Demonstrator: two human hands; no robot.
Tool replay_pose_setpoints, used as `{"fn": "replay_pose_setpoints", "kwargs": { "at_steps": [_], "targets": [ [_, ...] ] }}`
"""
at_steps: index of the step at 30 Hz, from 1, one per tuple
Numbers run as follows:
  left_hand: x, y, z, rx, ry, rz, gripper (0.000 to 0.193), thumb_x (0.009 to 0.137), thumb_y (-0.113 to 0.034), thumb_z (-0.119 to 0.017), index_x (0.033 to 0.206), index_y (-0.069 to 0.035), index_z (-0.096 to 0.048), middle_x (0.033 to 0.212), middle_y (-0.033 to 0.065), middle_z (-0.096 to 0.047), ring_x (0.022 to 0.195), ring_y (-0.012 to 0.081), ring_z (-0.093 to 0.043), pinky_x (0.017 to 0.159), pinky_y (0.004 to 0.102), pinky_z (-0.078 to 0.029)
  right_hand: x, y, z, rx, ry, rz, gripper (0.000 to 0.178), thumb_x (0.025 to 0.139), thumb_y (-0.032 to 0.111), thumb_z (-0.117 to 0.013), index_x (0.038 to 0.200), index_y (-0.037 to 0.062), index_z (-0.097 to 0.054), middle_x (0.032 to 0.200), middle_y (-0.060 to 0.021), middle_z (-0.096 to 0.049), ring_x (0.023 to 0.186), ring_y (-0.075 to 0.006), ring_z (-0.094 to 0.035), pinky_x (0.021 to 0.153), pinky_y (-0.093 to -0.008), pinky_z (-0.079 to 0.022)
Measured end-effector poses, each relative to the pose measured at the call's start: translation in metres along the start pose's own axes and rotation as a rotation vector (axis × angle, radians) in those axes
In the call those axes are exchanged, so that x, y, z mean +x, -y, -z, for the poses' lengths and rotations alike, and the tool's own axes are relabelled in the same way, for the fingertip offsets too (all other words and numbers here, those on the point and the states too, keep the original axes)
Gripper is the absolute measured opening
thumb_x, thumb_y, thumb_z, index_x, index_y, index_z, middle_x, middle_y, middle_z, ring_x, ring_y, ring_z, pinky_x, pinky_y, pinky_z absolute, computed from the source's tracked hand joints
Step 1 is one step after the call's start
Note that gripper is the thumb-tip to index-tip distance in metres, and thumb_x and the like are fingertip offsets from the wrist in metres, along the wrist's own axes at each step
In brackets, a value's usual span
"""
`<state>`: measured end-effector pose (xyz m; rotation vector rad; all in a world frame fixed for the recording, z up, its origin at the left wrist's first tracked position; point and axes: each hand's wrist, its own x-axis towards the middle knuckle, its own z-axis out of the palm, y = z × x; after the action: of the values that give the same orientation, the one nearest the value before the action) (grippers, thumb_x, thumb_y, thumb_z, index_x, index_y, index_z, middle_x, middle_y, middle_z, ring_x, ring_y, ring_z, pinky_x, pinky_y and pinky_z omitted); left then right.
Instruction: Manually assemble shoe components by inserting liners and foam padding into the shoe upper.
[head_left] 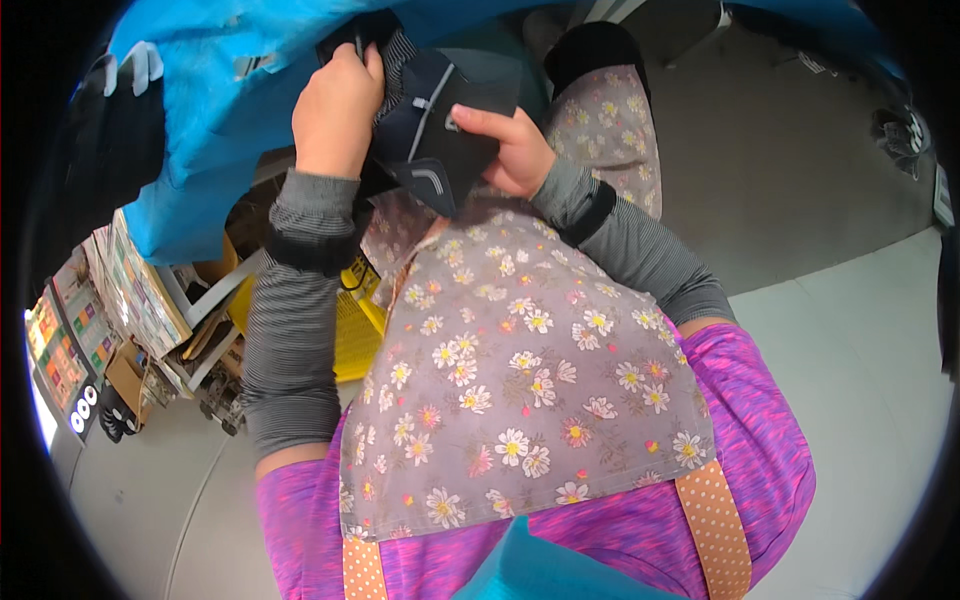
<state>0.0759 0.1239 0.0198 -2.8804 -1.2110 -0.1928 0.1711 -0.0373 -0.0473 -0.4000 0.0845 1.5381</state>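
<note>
Both hands work on a dark navy and black sewn fabric piece (425,125) with pale grey piping, a small light tab and curved grey lines near its lower corner. I cannot tell what the finished article is. My left hand (340,115) pinches its black upper left edge, beside a striped ribbed part. On the right side, my right hand (515,150) grips the piece with the thumb on top and the other fingers mostly hidden beneath. The piece is held above my floral apron (530,370), next to a blue-covered surface.
Blue sheeting (200,110) covers the surface at the upper left, with black pieces with white strips (130,75) lying on it. Under it are a yellow plastic basket (355,330) and a rack with stacked papers (150,285). A dark mat (780,190) lies on the floor to the right.
</note>
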Motion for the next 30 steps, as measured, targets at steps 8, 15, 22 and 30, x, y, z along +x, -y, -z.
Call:
{"fn": "replay_pose_setpoints", "kwargs": {
  "at_steps": [8,15,22,30],
  "targets": [
    [0.015,0.019,-0.021,-0.058,0.275,-0.123,0.036,0.093,-0.032,-0.046,0.086,0.002,-0.058,0.083,0.0267,-0.062,0.077,0.0427,-0.061,0.067,0.0472,-0.051,0.010,0.001,0.012,-0.051,0.006,-0.033,0.031,0.084,0.009,-0.066,0.114,0.0023,-0.058,0.106,-0.0092,-0.063,0.097,-0.0203,-0.063,0.086,-0.0346,-0.053],
    [0.019,0.038,-0.046,-0.267,0.401,-0.103,0.037,0.094,-0.030,-0.046,0.104,0.003,-0.057,0.094,0.0303,-0.059,0.087,0.0456,-0.057,0.073,0.0474,-0.048,0.004,-0.007,0.010,-0.155,0.022,0.032,0.031,0.087,0.005,-0.060,0.117,0.0019,-0.056,0.109,-0.0091,-0.063,0.099,-0.0200,-0.062,0.088,-0.0344,-0.052],
    [0.016,0.029,-0.035,-0.107,0.233,-0.020,0.037,0.093,-0.032,-0.047,0.085,0.001,-0.059,0.083,0.0280,-0.061,0.079,0.0444,-0.060,0.070,0.0485,-0.049,0.007,-0.003,0.010,-0.076,0.060,-0.057,0.031,0.084,0.009,-0.067,0.114,0.0029,-0.059,0.109,-0.0072,-0.064,0.099,-0.0179,-0.061,0.089,-0.0318,-0.050],
    [0.010,0.012,-0.003,0.052,0.202,-0.116,0.034,0.093,-0.030,-0.047,0.085,0.001,-0.058,0.081,0.0270,-0.061,0.078,0.0431,-0.060,0.066,0.0501,-0.048,0.009,0.000,0.010,-0.099,0.031,-0.055,0.032,0.082,0.010,-0.068,0.113,0.0039,-0.060,0.107,-0.0076,-0.065,0.100,-0.0181,-0.062,0.087,-0.0315,-0.051]
  ]
}}
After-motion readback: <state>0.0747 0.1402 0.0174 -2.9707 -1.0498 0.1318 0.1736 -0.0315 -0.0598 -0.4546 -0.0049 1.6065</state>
